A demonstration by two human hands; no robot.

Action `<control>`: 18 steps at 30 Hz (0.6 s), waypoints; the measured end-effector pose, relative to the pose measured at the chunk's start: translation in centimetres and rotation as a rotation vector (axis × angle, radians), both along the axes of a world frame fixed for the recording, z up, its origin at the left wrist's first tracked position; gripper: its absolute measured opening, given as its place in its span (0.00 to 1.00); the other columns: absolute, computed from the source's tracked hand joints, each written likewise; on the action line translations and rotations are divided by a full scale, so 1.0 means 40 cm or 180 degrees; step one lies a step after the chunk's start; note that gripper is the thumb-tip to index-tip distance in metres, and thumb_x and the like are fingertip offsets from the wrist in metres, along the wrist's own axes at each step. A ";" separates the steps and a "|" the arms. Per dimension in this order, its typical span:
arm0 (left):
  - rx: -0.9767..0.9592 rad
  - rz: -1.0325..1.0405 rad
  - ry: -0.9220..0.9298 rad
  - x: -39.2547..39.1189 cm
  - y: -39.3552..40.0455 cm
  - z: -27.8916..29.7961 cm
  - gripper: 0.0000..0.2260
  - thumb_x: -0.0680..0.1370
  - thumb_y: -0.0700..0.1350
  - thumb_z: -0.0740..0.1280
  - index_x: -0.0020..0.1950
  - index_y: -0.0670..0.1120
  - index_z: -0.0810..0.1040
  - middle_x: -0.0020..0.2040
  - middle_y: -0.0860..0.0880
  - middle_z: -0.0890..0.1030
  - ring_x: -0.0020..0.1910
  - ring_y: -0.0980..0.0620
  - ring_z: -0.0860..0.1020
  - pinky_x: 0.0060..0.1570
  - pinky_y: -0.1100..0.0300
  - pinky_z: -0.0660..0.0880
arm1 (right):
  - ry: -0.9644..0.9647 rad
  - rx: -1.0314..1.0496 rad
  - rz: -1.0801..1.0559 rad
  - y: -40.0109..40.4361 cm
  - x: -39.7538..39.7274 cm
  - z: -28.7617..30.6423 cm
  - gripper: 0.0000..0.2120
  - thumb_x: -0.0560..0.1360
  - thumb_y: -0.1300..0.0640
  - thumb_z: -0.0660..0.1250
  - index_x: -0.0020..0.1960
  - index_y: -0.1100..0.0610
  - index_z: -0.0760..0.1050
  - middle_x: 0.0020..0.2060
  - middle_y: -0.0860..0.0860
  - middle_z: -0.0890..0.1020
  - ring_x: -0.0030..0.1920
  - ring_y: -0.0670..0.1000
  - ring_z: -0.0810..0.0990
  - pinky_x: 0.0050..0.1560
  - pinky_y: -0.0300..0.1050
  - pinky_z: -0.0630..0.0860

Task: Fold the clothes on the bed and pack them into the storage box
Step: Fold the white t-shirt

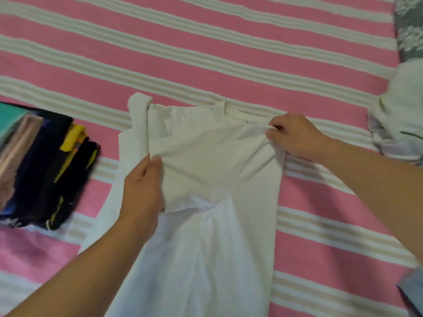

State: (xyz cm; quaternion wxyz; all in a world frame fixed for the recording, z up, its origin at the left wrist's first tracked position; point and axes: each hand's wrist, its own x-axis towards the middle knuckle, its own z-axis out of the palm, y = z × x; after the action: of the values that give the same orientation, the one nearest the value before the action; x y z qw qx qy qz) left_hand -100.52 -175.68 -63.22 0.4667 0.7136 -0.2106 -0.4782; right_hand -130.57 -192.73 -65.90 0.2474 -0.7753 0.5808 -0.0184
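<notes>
A bedspread (206, 53) with broad pink bands and narrower cream-and-beige stripes covered the whole bed, its stripes running slantwise across the view. At the upper right edge lay a grey cushion (409, 28) with a white floral pattern. The light was soft and even, casting only faint shadows.

Matt white cloth shirt (206, 161) on ribbed woven bedspread (206, 53).

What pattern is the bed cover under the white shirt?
The bed cover has broad pink bands alternating with cream-white stripes, seen in the head view, the only one.
</notes>
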 end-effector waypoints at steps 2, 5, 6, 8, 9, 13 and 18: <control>0.0147 0.0095 0.0187 -0.002 0.006 -0.022 0.15 0.85 0.50 0.60 0.47 0.60 0.86 0.49 0.55 0.86 0.52 0.49 0.83 0.57 0.47 0.77 | -0.0001 -0.0155 0.0018 -0.013 0.005 -0.016 0.15 0.81 0.48 0.63 0.38 0.54 0.71 0.32 0.52 0.77 0.37 0.57 0.75 0.39 0.51 0.69; 0.0260 0.0107 0.0264 0.008 -0.005 -0.062 0.12 0.84 0.51 0.61 0.53 0.57 0.85 0.54 0.56 0.86 0.57 0.51 0.83 0.62 0.47 0.78 | 0.0474 -0.0409 0.0222 -0.028 0.025 -0.055 0.15 0.81 0.44 0.60 0.41 0.52 0.72 0.33 0.48 0.77 0.37 0.55 0.74 0.46 0.48 0.65; 0.0300 0.0091 0.0340 0.013 -0.014 -0.072 0.11 0.84 0.51 0.61 0.55 0.56 0.84 0.55 0.56 0.86 0.57 0.52 0.83 0.61 0.48 0.78 | 0.0617 -0.0483 0.0297 -0.029 0.032 -0.065 0.15 0.82 0.43 0.59 0.42 0.52 0.72 0.34 0.48 0.77 0.37 0.55 0.74 0.51 0.49 0.65; 0.0423 0.0057 0.0429 0.024 -0.029 -0.087 0.11 0.84 0.51 0.61 0.58 0.56 0.83 0.56 0.55 0.85 0.56 0.52 0.83 0.56 0.50 0.80 | 0.0842 -0.0622 0.0384 -0.027 0.037 -0.078 0.15 0.82 0.42 0.57 0.43 0.51 0.71 0.36 0.48 0.80 0.39 0.55 0.77 0.61 0.52 0.65; 0.0463 0.0009 0.0458 0.026 -0.035 -0.088 0.11 0.84 0.52 0.61 0.60 0.57 0.82 0.57 0.56 0.85 0.55 0.53 0.83 0.55 0.51 0.80 | 0.0942 -0.0747 0.0353 -0.022 0.037 -0.081 0.16 0.82 0.43 0.56 0.43 0.52 0.71 0.38 0.50 0.81 0.40 0.55 0.78 0.62 0.54 0.65; 0.0474 -0.0585 0.0462 0.039 -0.039 -0.079 0.12 0.82 0.51 0.66 0.65 0.59 0.78 0.59 0.59 0.84 0.58 0.52 0.82 0.58 0.47 0.79 | 0.0918 -0.1587 0.0148 0.028 0.080 -0.081 0.13 0.79 0.48 0.61 0.51 0.57 0.77 0.47 0.56 0.80 0.51 0.60 0.76 0.62 0.57 0.65; 0.0480 -0.0780 0.0354 0.054 -0.034 -0.068 0.16 0.83 0.45 0.65 0.69 0.59 0.76 0.61 0.56 0.83 0.58 0.50 0.83 0.59 0.45 0.80 | 0.0779 -0.0751 0.0343 0.019 0.137 -0.052 0.14 0.79 0.47 0.61 0.59 0.54 0.76 0.51 0.53 0.79 0.54 0.59 0.76 0.58 0.55 0.69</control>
State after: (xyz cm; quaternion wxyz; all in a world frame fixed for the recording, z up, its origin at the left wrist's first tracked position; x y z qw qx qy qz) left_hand -98.37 -177.06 -65.95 0.3609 0.6880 -0.2335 -0.5848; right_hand -125.08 -191.96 -67.97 0.0828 -0.8254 0.5581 0.0214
